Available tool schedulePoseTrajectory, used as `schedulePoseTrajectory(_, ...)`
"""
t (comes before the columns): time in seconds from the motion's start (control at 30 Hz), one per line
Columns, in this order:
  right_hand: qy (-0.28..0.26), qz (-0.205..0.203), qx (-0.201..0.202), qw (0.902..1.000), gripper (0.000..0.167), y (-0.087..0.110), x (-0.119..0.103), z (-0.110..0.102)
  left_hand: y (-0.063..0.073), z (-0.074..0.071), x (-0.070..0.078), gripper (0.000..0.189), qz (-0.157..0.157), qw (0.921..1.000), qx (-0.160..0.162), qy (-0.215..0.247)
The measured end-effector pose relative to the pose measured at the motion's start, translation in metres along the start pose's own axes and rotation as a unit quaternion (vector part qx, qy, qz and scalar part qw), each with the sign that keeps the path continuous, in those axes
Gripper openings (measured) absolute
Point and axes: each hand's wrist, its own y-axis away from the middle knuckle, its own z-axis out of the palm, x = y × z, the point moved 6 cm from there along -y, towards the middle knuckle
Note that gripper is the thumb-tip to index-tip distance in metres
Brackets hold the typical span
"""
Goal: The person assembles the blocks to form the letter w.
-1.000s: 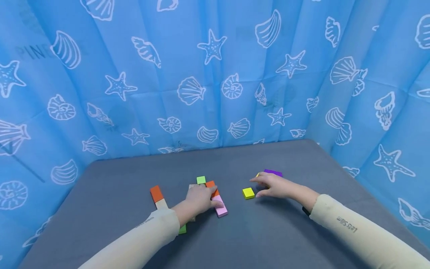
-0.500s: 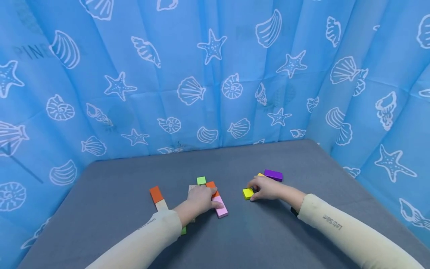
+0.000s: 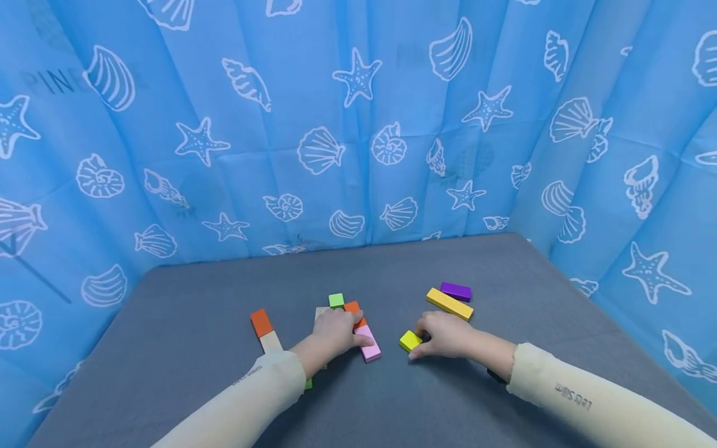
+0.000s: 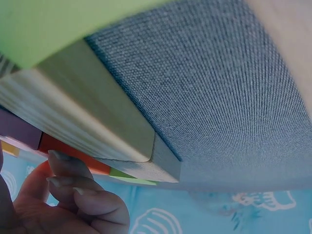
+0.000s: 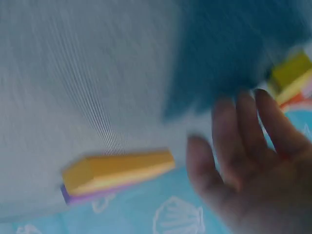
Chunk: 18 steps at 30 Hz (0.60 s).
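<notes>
My left hand (image 3: 333,331) rests over a group of blocks in the head view. Its index finger touches an orange block (image 3: 352,307) and its thumb lies on a pink block (image 3: 368,343). In the left wrist view its bent fingers lie against the side of the orange block (image 4: 78,153), beside a wooden block (image 4: 92,107). To the right, my right hand (image 3: 448,336) pinches a small yellow block (image 3: 410,340) between thumb and finger. The right wrist view is blurred, with that yellow block (image 5: 291,73) past the fingertips.
A long amber block (image 3: 450,303) and a purple block (image 3: 456,291) lie behind the right hand. A light green block (image 3: 336,300) touches the left group. Farther left are an orange block (image 3: 261,323) and a wooden one (image 3: 271,341). A blue curtain (image 3: 313,205) borders the grey table (image 3: 426,410).
My right hand has reached the small yellow block, taken hold of it and drawn it slightly nearer, uncovering the amber block. The left hand keeps its place.
</notes>
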Motion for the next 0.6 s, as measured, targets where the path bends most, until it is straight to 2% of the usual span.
schedulePoseTrajectory(0.13,-0.048,-0.042,-0.067,0.9957,0.053,-0.003,0.002,-0.003,0.0,0.001,-0.001,0.068,0.001,1.0,0.002,-0.003)
schedulePoseTrajectory(0.27,-0.084,-0.073,-0.108,0.9879,0.051,-0.009,0.009,-0.003,0.0,0.001,-0.001,0.068,0.002,0.9999,0.004,-0.011)
schedulePoseTrajectory(0.47,-0.05,-0.112,-0.072,0.9899,0.029,-0.01,0.005,0.001,0.0,0.001,0.001,0.069,0.003,0.9998,0.009,-0.018)
schedulePoseTrajectory(0.6,-0.057,-0.132,-0.05,0.9883,0.025,-0.004,-0.009,0.003,0.001,0.0,0.001,0.069,-0.005,0.9998,0.008,-0.017)
